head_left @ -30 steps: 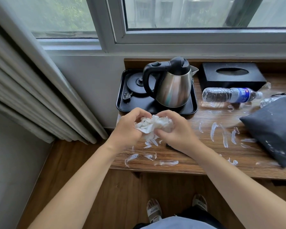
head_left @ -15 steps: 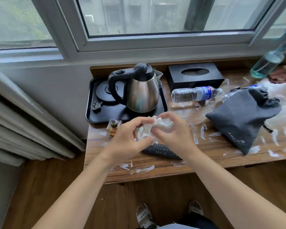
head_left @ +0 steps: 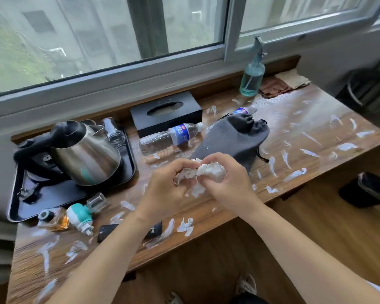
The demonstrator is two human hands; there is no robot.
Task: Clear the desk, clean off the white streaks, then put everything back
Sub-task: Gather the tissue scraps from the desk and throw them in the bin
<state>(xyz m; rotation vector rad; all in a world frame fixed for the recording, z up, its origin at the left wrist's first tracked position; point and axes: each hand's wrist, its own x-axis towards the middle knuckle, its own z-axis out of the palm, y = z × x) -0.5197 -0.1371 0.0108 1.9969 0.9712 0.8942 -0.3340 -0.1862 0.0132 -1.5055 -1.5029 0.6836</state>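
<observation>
Above the middle of the surface (head_left: 316, 154), both the left hand (head_left: 167, 189) and the right hand (head_left: 226, 183) are pinching 1 crumpled tissue (head_left: 206, 172), fingers curled around it. White streaks (head_left: 292, 174) are lying on every side, the thickest patch running rightward, nearer the right hand, while the water bottle (head_left: 169, 138) and grey pouch (head_left: 235, 137) are lying just beyond the hands, not yet cleared.

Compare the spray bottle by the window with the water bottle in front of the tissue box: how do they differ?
The spray bottle stands upright; the water bottle lies on its side. The spray bottle is teal-tinted with a trigger head; the water bottle is clear with a blue label and a white cap. Both are see-through and rest on the streaked desk.
</observation>
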